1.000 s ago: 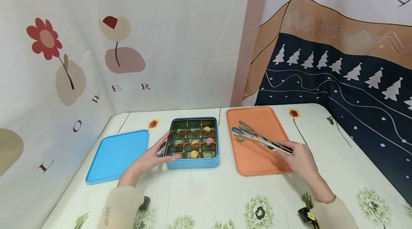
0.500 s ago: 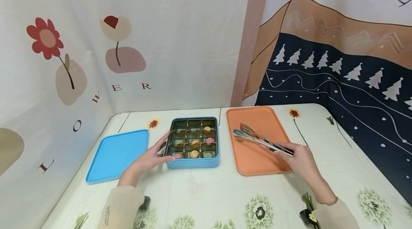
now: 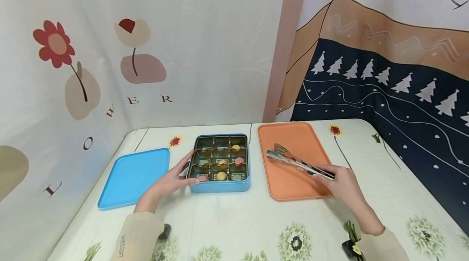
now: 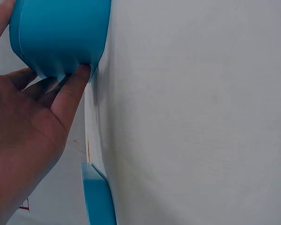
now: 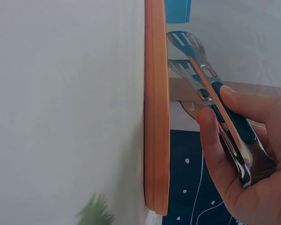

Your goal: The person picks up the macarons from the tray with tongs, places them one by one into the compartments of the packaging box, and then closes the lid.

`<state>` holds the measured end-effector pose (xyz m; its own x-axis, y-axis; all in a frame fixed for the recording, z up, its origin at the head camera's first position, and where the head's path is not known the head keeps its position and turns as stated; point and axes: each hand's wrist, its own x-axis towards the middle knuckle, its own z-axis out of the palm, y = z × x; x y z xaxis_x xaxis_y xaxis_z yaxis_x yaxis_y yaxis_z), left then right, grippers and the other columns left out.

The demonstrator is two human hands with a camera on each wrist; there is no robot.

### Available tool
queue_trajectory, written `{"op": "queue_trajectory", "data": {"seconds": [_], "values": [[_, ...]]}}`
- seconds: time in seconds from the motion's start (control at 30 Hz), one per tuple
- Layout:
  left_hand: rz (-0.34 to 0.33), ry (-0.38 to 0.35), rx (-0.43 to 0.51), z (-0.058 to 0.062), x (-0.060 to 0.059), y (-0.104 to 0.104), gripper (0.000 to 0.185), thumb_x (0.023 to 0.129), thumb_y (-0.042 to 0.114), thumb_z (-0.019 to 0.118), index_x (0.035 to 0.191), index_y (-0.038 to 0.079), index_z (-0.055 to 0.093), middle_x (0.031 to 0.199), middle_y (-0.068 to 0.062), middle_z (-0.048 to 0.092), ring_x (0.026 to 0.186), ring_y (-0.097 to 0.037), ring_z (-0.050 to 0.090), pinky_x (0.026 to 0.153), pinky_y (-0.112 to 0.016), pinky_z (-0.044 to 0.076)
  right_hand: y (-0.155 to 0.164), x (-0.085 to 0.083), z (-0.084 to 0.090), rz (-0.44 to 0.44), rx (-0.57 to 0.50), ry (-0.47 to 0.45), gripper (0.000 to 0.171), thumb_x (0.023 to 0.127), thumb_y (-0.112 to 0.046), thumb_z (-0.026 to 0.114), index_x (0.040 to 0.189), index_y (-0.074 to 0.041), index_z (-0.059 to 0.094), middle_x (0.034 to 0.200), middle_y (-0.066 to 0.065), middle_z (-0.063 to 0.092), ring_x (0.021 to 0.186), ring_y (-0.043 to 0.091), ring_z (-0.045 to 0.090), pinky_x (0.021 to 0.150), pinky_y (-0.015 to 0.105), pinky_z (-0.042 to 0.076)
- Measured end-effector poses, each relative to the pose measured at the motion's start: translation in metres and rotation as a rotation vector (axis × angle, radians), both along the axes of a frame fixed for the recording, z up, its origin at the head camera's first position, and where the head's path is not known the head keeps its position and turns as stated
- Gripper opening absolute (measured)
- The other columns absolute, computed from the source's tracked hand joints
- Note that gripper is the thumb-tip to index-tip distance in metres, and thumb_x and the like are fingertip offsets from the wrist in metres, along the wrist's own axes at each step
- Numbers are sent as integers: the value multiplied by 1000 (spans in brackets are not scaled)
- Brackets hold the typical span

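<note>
Flat on the cloth, a blue square box [image 3: 220, 186] has a dark tray [image 3: 202, 143] of compartments, several of them holding small round cookies [image 3: 221, 176] in yellow, pink and green. My left hand [image 3: 166, 183] holds the box at its near-left corner, thumb at the front and fingers along the left side. On the right, my right hand [image 3: 342, 182] grips metal tongs [image 3: 298, 163] with dark handle pads. Their slotted tips reach low over the orange tray [image 3: 293, 183]. A small green piece [image 5: 168, 49] shows faintly between the tips in the right wrist view, mostly hidden.
A blue lid-like tray [image 3: 133, 177] lies left of my left forearm. The table's flower-print cloth [image 3: 234, 224] runs in front of the box. Printed curtains [image 3: 212, 49] stand close behind and at both sides.
The tong tips have moved slightly right and toward me and drawn closer together. The green piece, earlier visible beneath them, is now hidden in the head view. My left hand stays put.
</note>
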<state>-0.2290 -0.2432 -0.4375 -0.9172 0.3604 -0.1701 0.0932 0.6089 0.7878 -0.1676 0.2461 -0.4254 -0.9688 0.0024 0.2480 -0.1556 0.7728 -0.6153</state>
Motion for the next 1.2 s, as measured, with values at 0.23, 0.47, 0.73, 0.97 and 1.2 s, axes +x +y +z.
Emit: {"op": "queue_trajectory", "data": {"seconds": [0.23, 0.47, 0.73, 0.97, 1.2], "values": [[0, 0, -1, 0, 0, 0, 101, 91, 33, 73, 162, 31, 1, 168, -19, 0, 151, -51, 7, 112, -73, 27, 1, -1, 0, 0, -4, -25, 36, 89, -14, 75, 119, 4, 70, 107, 27, 73, 53, 9, 43, 46, 24, 34], [8, 7, -24, 0, 0, 0, 100, 92, 35, 72, 162, 31, 1, 168, -19, 0, 151, -51, 6, 112, -74, 25, 2, -1, -2, 6, -3, -30, 33, 88, -13, 76, 116, 4, 72, 105, 25, 74, 60, 12, 48, 48, 23, 35], [5, 18, -38, -1, 0, 0, 99, 92, 36, 71, 162, 30, 2, 168, -20, 1, 151, -52, 7, 111, -75, 25, 2, -1, -2, 2, -11, -40, 32, 88, -12, 75, 116, 3, 72, 104, 24, 74, 60, 12, 48, 48, 23, 36], [4, 13, -27, -1, 0, 0, 100, 92, 35, 72, 162, 31, 1, 168, -19, 2, 151, -52, 7, 111, -75, 26, 2, 0, -2, 6, -7, -40, 31, 88, -11, 75, 115, 4, 72, 103, 24, 74, 59, 11, 49, 47, 23, 37], [2, 18, -32, -2, -1, -1, 99, 92, 37, 71, 162, 29, 2, 168, -19, 1, 151, -51, 6, 111, -75, 24, 2, 0, -3, 5, 2, -28, 29, 88, -12, 75, 112, 3, 74, 101, 24, 75, 50, 8, 42, 45, 23, 34]]}}
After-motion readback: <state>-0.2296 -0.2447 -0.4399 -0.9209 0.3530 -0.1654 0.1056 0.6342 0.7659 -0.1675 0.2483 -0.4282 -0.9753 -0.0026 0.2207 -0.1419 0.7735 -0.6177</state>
